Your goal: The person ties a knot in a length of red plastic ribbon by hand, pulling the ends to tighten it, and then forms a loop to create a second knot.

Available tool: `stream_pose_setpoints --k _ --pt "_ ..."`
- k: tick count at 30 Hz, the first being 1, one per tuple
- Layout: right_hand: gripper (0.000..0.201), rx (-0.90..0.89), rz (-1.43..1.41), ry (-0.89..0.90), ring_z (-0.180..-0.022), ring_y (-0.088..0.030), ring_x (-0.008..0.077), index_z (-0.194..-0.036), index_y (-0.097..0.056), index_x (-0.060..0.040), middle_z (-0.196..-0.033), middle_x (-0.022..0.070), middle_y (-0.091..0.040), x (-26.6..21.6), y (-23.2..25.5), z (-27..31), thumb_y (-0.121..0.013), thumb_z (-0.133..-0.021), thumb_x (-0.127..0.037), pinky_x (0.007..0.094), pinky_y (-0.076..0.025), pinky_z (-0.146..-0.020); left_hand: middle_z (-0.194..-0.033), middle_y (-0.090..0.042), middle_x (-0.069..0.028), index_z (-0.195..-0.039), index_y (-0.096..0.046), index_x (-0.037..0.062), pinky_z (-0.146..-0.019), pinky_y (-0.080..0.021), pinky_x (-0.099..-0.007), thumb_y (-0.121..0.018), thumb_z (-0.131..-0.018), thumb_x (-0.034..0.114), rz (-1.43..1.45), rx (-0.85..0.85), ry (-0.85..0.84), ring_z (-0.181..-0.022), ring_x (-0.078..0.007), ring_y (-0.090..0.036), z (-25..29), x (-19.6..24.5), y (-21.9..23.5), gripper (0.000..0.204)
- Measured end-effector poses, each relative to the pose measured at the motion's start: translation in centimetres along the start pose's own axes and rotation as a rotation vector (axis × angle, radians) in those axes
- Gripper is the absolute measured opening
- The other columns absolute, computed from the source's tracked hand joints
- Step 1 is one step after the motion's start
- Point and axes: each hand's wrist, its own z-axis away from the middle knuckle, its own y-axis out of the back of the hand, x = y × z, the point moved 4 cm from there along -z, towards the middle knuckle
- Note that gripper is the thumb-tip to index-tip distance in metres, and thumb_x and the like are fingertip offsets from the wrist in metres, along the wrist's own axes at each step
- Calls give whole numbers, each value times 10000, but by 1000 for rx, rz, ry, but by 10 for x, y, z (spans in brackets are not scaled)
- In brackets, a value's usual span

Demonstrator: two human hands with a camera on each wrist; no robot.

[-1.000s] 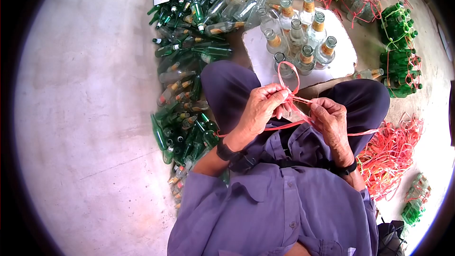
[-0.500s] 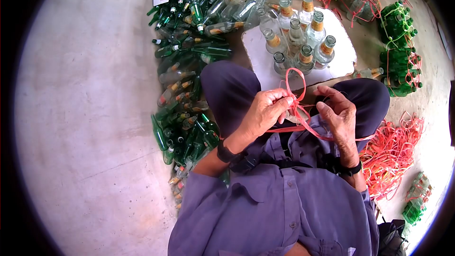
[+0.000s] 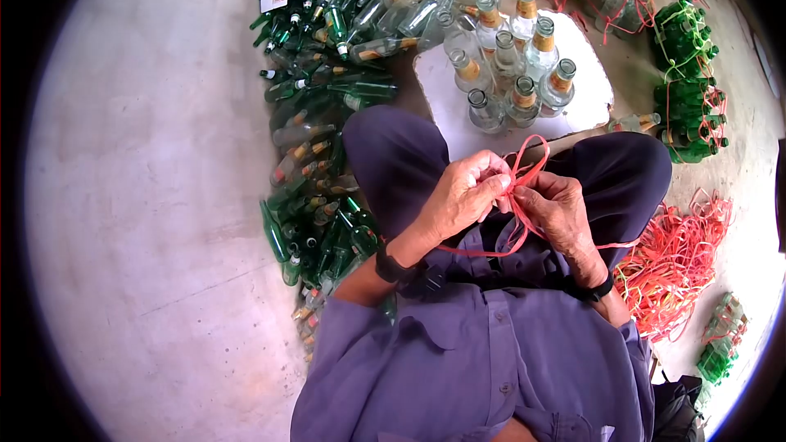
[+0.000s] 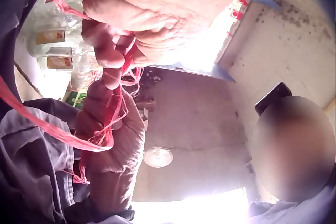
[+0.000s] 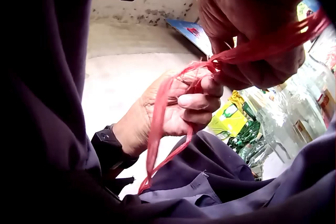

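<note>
Over the lap in the head view, my left hand (image 3: pixel 465 198) pinches a knotted red plastic ribbon (image 3: pixel 536 165) between thumb and fingers. Close against it, my right hand (image 3: pixel 561 211) pinches the same ribbon at the knot. A loop stands up above the fingertips, and loose lengths hang below toward the shirt. In the left wrist view the ribbon (image 4: pixel 52 132) sweeps down and back up to the fingers. The right wrist view shows a strand of ribbon (image 5: pixel 160 113) hanging below the meeting fingertips. Part of the knot is hidden by the fingers.
Several clear glass bottles (image 3: pixel 507 60) stand grouped on a white board (image 3: pixel 585 90) beyond the knees. Many green and clear bottles (image 3: pixel 332 86) lie piled at the left. Bundled green bottles (image 3: pixel 692 119) stand at the right, above a heap of red ribbon (image 3: pixel 675 270).
The right hand drew away from the knot with its fingers spread, then came back and pinches the ribbon beside the left hand. The upright loop has shifted right and tilted.
</note>
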Motion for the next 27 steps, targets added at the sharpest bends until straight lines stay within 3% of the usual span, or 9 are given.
stream_pose_setpoints --k 4,7,11,14,16,18,23,26,27 --pt "174 -117 -39 -29 -765 -637 71 -1028 -700 54 -879 50 -726 -5 -4 4 -692 -906 -70 222 -514 -687 -788 -644 -49 -985 -587 -12 -494 -400 -195 -563 -964 82 -15 -16 -6 -578 -54 -546 -1 0 3 99" --pt "326 -222 -100 21 -896 -683 128 -1176 -638 55 -978 78 -729 -5 -8 3 -722 -881 -56 268 -543 -838 -804 -645 -44 -1002 -577 -5 -498 -402 -195 -582 -954 63 17 -15 -43 -596 -57 -554 -1 2 -1 83" --pt "350 -188 -100 12 -920 -680 128 -1188 -631 54 -999 87 -727 1 -7 -2 -737 -871 -47 271 -546 -835 -830 -644 -46 -1015 -573 1 -503 -409 -202 -606 -948 57 95 -21 -25 -615 -63 -570 -4 -9 -2 93" --pt "354 -156 -86 89 -856 -667 106 -1215 -619 41 -984 77 -718 1 -7 -2 -705 -922 -137 256 -542 -770 -830 -641 -49 -1019 -573 4 -507 -415 -204 -611 -949 59 107 -28 -29 -617 -67 -576 -4 -8 -1 97" --pt "422 -99 -337 21 -729 -604 69 -1282 -584 21 -990 58 -697 5 6 -1 -649 -972 -258 207 -485 -629 -825 -638 -50 -1024 -572 5 -511 -419 -205 -612 -948 56 90 -29 -13 -616 -70 -578 -3 -6 0 100" --pt "507 92 -454 -51 -682 -509 48 -1339 -541 16 -1097 63 -658 4 22 -6 -642 -967 -313 156 -324 -509 -826 -639 -52 -1033 -570 5 -518 -423 -203 -613 -950 52 83 -9 -8 -610 -73 -579 -2 -6 2 105" --pt "821 -145 -82 119 -962 -590 129 -1449 -396 40 -1225 85 -606 1 6 6 -824 -795 -211 304 -528 -844 -833 -643 -54 -1037 -565 -1 -539 -445 -209 -604 -953 45 48 11 -21 -624 -67 -577 -4 -6 2 103" --pt "783 -150 66 149 -943 -594 104 -1432 -422 36 -1193 76 -621 -4 -4 7 -824 -798 -186 268 -523 -809 -845 -643 -54 -1037 -559 -9 -561 -464 -215 -600 -952 33 22 31 -83 -639 -63 -573 -7 -13 -3 103" --pt "650 -126 40 113 -882 -607 82 -1379 -494 33 -1076 51 -673 -8 -9 7 -796 -830 -138 244 -521 -774 -854 -644 -55 -1036 -555 -13 -574 -473 -218 -599 -951 25 16 41 -119 -647 -61 -572 -8 -14 -3 103"
